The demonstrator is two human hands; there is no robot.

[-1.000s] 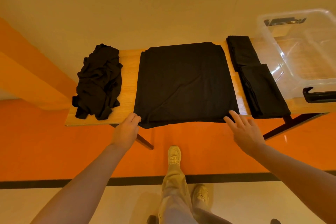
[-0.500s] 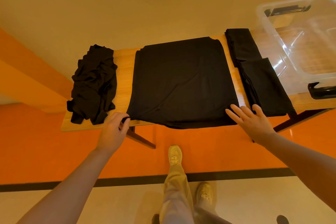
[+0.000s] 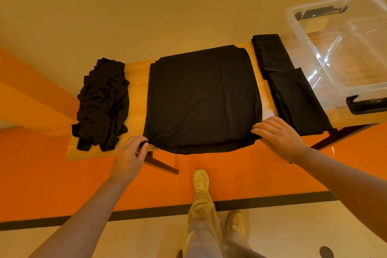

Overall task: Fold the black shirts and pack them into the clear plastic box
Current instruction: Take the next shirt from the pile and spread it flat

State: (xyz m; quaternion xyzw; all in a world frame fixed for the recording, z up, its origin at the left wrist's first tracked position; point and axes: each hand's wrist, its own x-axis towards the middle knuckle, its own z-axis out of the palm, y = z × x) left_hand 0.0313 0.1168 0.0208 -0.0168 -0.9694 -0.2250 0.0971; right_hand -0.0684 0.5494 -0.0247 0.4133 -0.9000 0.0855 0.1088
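Head view: left hand (image 3: 130, 156) pinches the flat black cotton shirt's (image 3: 203, 98) near corner on the wooden bench (image 3: 136, 81); right hand (image 3: 279, 137) curls over the opposite corner.

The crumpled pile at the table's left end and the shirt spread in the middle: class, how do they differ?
The crumpled pile is bunched and wrinkled; the spread shirt lies flat and smooth. The pile is untouched; the left hand pinches the shirt's near corner, the right hand is at its other corner. The shirt overhangs the table edge. Both are black fabric.
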